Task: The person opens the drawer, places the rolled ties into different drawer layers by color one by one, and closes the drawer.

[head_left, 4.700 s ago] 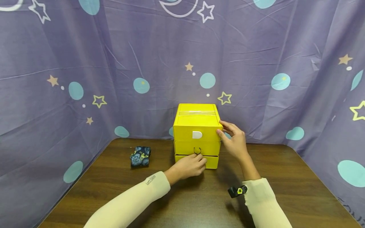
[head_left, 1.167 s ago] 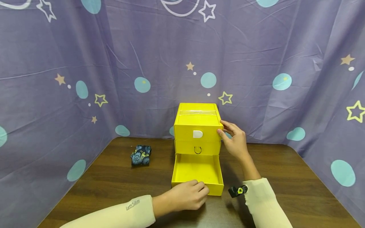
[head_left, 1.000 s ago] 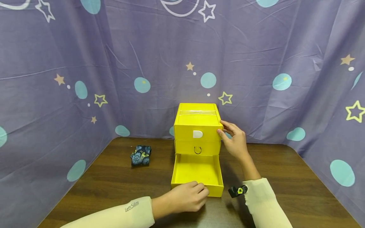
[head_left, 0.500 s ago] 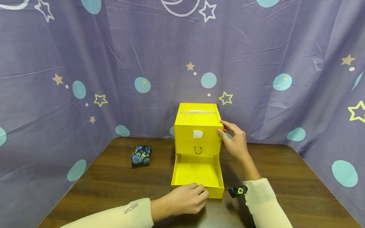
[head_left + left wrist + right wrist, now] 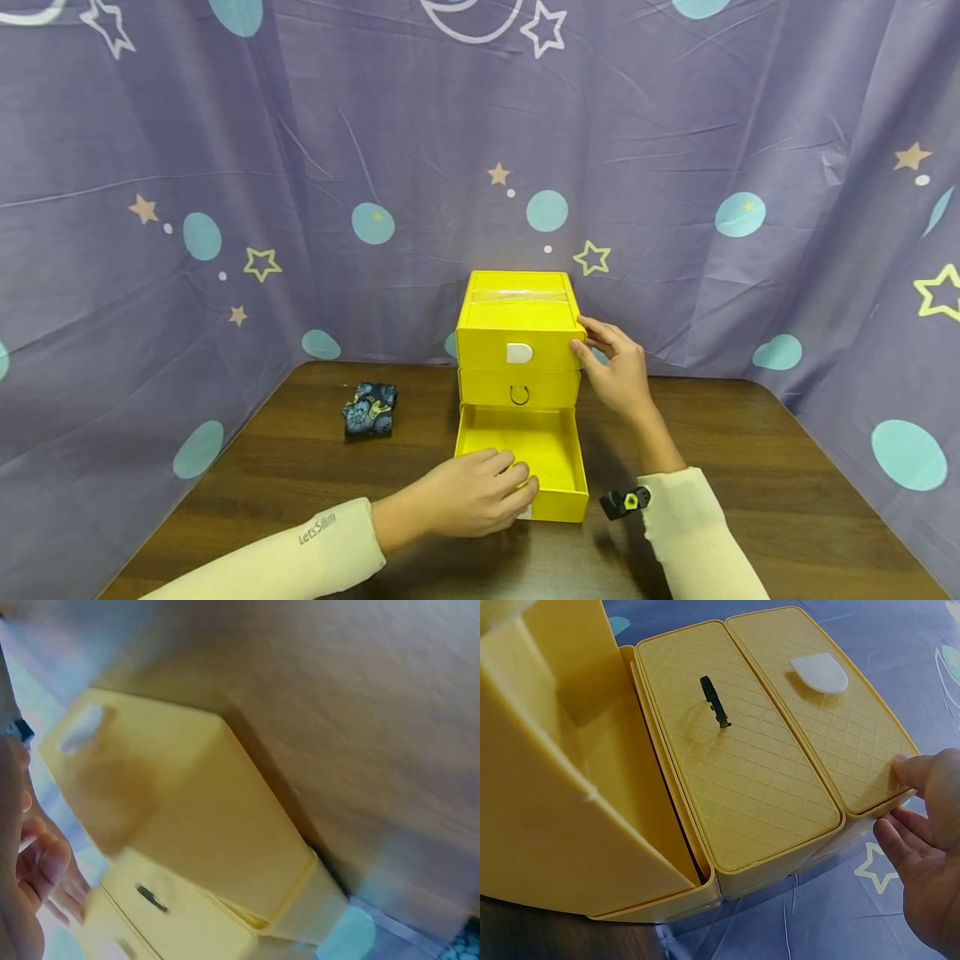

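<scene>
A yellow three-tier drawer unit (image 5: 517, 312) stands near the back of the table, its bottom drawer (image 5: 564, 505) pulled well out. My left hand (image 5: 476, 493) is over that drawer's front left corner, fingers loosely curled and holding nothing. In the left wrist view the drawer's white pull tab (image 5: 82, 729) shows apart from the fingers. My right hand (image 5: 618, 367) pinches the unit's upper right edge; in the right wrist view the thumb (image 5: 913, 771) lies on the top drawer's front and the fingers are at the side. The middle drawer has a dark ring pull (image 5: 520, 395).
A folded dark blue patterned cloth (image 5: 370, 409) lies on the brown wooden table (image 5: 315, 492), left of the unit. A purple curtain (image 5: 645, 150) with stars and dots hangs close behind. A small black device (image 5: 625, 503) sits at my right wrist.
The left hand pulled the bottom drawer out toward me from nearly closed. In the last half second it let go and moved up and left. The right hand kept its place.
</scene>
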`<act>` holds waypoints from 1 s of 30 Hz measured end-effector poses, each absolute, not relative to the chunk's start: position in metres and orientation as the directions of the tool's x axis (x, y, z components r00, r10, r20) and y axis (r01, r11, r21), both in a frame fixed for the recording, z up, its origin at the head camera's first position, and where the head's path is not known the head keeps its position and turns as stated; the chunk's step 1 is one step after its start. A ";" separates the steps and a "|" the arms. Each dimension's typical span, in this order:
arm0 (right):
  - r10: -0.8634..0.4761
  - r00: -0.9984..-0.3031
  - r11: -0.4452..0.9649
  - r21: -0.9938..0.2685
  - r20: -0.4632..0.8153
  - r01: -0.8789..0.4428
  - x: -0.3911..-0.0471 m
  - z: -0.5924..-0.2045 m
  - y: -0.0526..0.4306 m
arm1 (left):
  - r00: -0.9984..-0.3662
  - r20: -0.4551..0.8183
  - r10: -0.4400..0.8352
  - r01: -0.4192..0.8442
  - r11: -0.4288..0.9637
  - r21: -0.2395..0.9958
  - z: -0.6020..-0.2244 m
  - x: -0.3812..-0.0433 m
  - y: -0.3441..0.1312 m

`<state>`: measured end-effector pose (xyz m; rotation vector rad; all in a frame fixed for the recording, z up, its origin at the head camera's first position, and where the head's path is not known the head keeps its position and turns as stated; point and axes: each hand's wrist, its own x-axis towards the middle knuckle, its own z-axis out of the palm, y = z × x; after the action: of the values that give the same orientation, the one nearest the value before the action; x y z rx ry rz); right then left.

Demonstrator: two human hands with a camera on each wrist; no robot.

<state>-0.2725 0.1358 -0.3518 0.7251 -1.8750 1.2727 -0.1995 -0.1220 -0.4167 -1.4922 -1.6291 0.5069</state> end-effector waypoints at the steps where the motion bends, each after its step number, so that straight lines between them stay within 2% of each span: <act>1: -0.047 -0.562 0.347 -0.514 0.826 -0.785 -0.273 -0.352 0.136 | 0.062 0.315 0.947 0.605 0.215 -0.767 -0.415 -0.202 -0.125; 18: -0.049 -0.542 0.370 -0.489 0.839 -0.790 -0.274 -0.353 0.136 | -0.117 0.423 0.899 0.610 0.401 -0.684 -0.407 -0.254 -0.193; 21: -0.047 -0.538 0.359 -0.488 0.842 -0.796 -0.274 -0.352 0.136 | -0.182 0.417 0.891 0.602 0.436 -0.669 -0.409 -0.264 -0.210; 26: -0.051 -0.531 0.359 -0.480 0.846 -0.800 -0.274 -0.352 0.136 | -0.326 0.400 0.856 0.584 0.515 -0.628 -0.412 -0.282 -0.242; 30: -0.051 -0.540 0.348 -0.492 0.840 -0.798 -0.274 -0.352 0.136 | -0.409 0.420 0.810 0.578 0.586 -0.568 -0.416 -0.297 -0.266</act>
<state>-0.2741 0.1361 -0.3519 0.7443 -1.8572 1.2534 -0.2968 -0.2664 -0.4158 -1.0975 -2.1373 0.4402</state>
